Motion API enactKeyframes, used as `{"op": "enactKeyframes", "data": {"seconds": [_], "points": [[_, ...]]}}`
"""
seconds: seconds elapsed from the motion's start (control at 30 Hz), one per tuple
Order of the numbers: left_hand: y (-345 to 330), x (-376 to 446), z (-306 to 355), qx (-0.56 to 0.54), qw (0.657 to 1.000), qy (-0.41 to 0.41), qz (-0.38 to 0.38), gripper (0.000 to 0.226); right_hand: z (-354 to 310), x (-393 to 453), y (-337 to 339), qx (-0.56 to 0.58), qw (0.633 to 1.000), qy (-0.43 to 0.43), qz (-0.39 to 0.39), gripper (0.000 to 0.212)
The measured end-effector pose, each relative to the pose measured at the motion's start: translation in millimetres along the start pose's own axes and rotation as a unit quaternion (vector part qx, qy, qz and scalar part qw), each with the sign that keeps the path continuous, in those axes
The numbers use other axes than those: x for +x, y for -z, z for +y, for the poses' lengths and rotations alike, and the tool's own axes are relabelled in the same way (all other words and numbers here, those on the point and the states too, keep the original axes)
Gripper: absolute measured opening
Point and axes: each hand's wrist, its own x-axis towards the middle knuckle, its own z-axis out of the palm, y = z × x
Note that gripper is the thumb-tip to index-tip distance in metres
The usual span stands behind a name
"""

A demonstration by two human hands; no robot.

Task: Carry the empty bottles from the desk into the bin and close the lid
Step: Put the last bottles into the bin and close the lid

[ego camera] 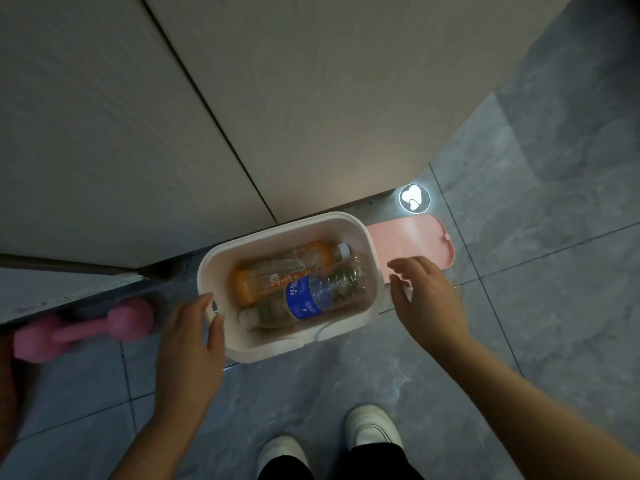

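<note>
Bottles, orange-labelled (277, 271) and blue-labelled (308, 299), lie inside the open white bin (372, 271) on the floor; pink lid (412, 240) hangs open. Left hand (190, 341) touches the rim, right hand (426, 299) nears the lid, fingers spread.

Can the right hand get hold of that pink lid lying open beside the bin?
Probably yes. The right hand hovers open just over the near edge of the pink lid, which lies flat beside the bin. Nothing shows between its fingers and the lid.
</note>
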Motion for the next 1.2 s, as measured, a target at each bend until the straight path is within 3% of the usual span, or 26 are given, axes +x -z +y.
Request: {"op": "enactKeyframes", "data": {"seconds": [0.13, 0.3, 0.37, 0.57, 0.67, 0.9, 1.2], "points": [[-4.7, 9.9, -3.2, -0.025, 0.999, 0.03, 0.018, 0.037, 39.1, 2.0, -33.0, -0.072, 0.99, -0.083, -0.089, 0.032], [-18.3, 20.7, -10.3, -0.047, 0.997, 0.032, 0.055, 0.013, 71.8, 21.2, -76.8, -0.115, 0.98, -0.112, -0.114, 0.038], [-22.8, 23.9, -17.6, -0.047, 0.996, 0.049, 0.053, 0.02, 84.9, 29.4, -93.5, -0.145, 0.975, -0.113, -0.122, 0.039], [-28.2, 28.0, -32.1, -0.102, 0.993, 0.05, 0.035, 0.029, 115.6, 48.3, -131.1, -0.26, 0.952, -0.07, -0.147, 0.034], [-29.4, 28.5, -34.0, -0.118, 0.991, 0.046, 0.036, 0.045, 123.5, 53.3, -139.9, -0.307, 0.937, -0.047, -0.157, 0.03], [-34.7, 34.4, -46.1, -0.15, 0.988, 0.023, 0.036, 0.052, 128.0, 67.0, -138.0, -0.331, 0.926, -0.018, -0.181, 0.023], [-33.7, 31.6, -42.4, -0.104, 0.993, 0.007, 0.051, 0.029, 124.9, 53.6, -107.6, -0.314, 0.928, 0.013, -0.199, 0.024]]}}
